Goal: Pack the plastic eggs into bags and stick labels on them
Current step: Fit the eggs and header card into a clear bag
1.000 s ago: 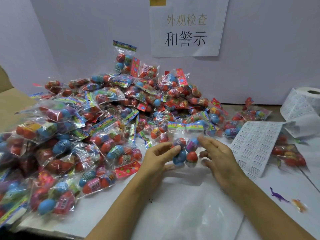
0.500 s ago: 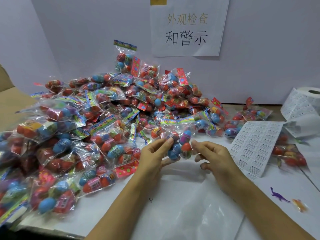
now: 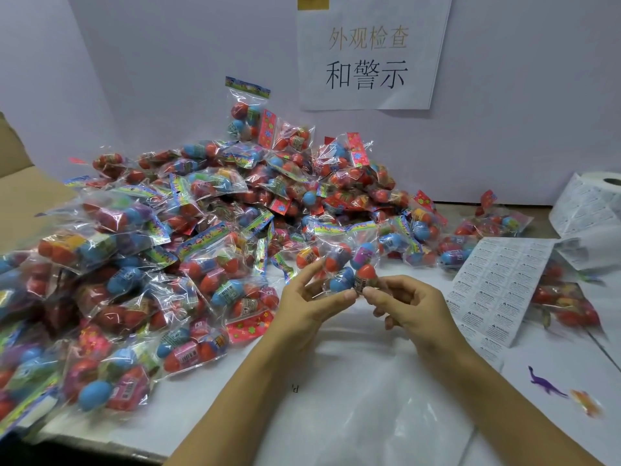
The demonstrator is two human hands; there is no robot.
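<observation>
While both hands pinch bag (image 3: 342, 264) bottom | header up, long axis vertical

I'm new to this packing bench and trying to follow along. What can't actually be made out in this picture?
- Label sheet, head view: print too small to read.
- Label roll: cut off by the right edge.
- Held bag of eggs: egg count unclear; fingers of the left hand and right hand cover its bottom.
- Bags at the far left: blurred and cut off.
- Orange toy beside the purple dinosaur: too blurred to identify.
</observation>
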